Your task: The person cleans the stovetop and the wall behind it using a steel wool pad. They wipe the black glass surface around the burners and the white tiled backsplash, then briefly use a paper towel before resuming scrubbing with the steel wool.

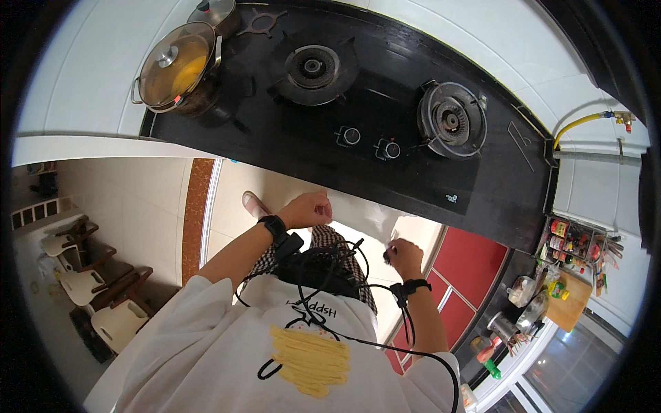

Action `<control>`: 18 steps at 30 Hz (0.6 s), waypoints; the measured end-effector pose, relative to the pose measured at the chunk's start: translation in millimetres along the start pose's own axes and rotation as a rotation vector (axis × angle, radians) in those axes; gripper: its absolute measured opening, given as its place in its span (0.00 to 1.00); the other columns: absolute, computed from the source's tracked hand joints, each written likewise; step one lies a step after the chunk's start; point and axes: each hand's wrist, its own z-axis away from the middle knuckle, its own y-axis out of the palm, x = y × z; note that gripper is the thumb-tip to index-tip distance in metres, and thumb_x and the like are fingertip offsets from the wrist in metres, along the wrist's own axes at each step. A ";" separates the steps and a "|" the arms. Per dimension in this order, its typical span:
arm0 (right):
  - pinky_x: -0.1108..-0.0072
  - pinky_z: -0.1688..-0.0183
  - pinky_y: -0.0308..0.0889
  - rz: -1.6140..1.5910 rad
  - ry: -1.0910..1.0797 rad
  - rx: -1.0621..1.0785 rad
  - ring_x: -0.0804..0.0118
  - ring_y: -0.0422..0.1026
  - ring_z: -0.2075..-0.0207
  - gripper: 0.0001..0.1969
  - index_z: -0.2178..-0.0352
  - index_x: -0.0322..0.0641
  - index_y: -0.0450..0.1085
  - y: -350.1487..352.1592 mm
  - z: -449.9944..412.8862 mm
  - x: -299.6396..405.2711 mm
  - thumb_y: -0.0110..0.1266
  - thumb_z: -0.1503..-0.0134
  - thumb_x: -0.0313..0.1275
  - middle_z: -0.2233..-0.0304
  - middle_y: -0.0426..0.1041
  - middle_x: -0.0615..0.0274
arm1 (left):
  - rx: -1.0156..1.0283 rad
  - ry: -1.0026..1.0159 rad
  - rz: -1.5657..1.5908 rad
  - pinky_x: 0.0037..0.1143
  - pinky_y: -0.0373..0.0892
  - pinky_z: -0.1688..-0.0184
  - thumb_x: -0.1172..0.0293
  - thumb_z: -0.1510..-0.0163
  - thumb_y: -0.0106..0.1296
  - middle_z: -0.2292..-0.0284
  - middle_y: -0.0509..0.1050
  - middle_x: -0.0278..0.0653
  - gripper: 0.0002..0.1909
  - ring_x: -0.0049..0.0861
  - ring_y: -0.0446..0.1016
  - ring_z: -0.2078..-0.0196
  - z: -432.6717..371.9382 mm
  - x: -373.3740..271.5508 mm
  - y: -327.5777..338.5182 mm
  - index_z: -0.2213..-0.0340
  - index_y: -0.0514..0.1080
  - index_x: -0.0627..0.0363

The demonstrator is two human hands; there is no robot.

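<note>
My left hand [310, 209] is held in front of the counter's front edge, fingers curled together. Whether anything thin is pinched in them is hard to see. A pale, crumpled sheet [382, 219], apparently thin plastic, spreads below the counter edge between my hands. My right hand [407, 256] has its fingers closed at the sheet's lower right corner, and a small dark thing [387, 256] shows at the fingertips. Both wrists wear black straps with devices, and black cables [330, 263] run from them across my lap and shirt.
A black gas hob [372, 118] has two burners and two knobs. A lidded pot [175, 67] stands at its left end, a smaller one [219, 15] behind. Right are a yellow gas hose [578, 124], a condiment rack [568, 245] and a cutting board [570, 302]. Chairs [82, 286] stand left.
</note>
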 end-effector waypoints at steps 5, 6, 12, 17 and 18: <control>0.69 0.63 0.70 -0.024 0.003 0.107 0.60 0.75 0.67 0.07 0.71 0.52 0.76 4.9 19.4 4.7 0.58 0.53 0.36 0.70 0.77 0.68 | 0.064 -0.003 0.000 0.24 0.69 0.66 0.66 0.55 0.60 0.73 0.74 0.37 0.09 0.25 0.74 0.70 6.5 11.7 -0.7 0.74 0.74 0.58; 0.70 0.64 0.70 -0.098 0.061 0.075 0.60 0.76 0.69 0.07 0.71 0.51 0.76 4.8 19.1 6.2 0.58 0.53 0.36 0.71 0.77 0.66 | 0.065 -0.017 0.026 0.25 0.70 0.67 0.65 0.56 0.60 0.74 0.74 0.38 0.09 0.27 0.74 0.70 8.4 13.1 -1.8 0.75 0.74 0.58; 0.78 0.71 0.67 -0.387 0.285 -0.055 0.70 0.73 0.76 0.12 0.69 0.38 0.75 14.0 3.3 3.7 0.64 0.54 0.32 0.77 0.75 0.61 | 0.087 -0.062 0.148 0.23 0.70 0.63 0.67 0.53 0.59 0.73 0.75 0.36 0.09 0.23 0.74 0.68 30.0 13.0 -23.6 0.74 0.74 0.59; 0.80 0.77 0.66 -0.834 0.547 -0.183 0.74 0.71 0.78 0.15 0.65 0.33 0.73 30.9 -14.7 -9.6 0.64 0.52 0.32 0.77 0.74 0.60 | 0.057 -0.098 0.238 0.22 0.69 0.60 0.68 0.52 0.59 0.72 0.75 0.34 0.08 0.20 0.73 0.68 48.4 8.3 -39.5 0.73 0.73 0.60; 0.80 0.77 0.66 -0.888 0.538 -0.154 0.75 0.71 0.78 0.14 0.66 0.33 0.73 32.8 -17.3 -8.6 0.63 0.52 0.31 0.77 0.74 0.61 | 0.051 -0.095 0.273 0.22 0.69 0.60 0.68 0.52 0.58 0.73 0.75 0.34 0.08 0.20 0.72 0.67 52.0 7.5 -41.9 0.72 0.73 0.60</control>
